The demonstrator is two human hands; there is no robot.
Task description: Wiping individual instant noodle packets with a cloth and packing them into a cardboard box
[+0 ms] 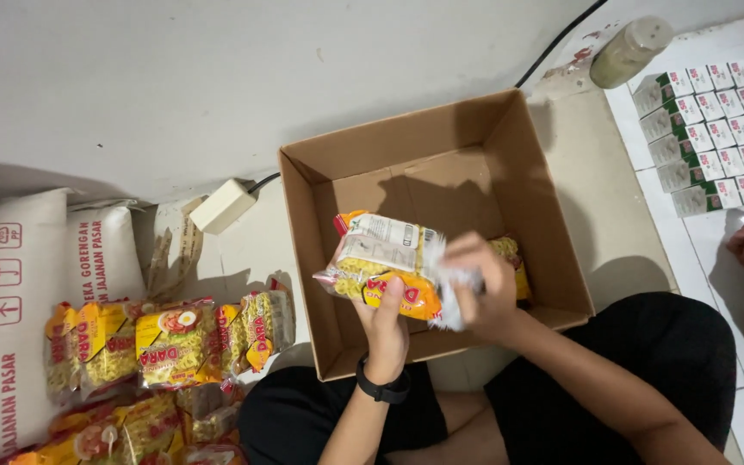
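Head view: noodle packet point(381, 263) within both hands' grip.

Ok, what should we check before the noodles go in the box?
1. Left hand grips the noodle packs from below: ok.
2. Right hand pinches the packs' wrapper end: ok.
3. Cardboard box flaps open, floor mostly bare: ok.
4. Packs held over the box opening, not outside it: ok.
5. One yellow pack already inside by the right wall, room beside it: ok.
6. Whether the held wrapper is sealed: cannot tell.
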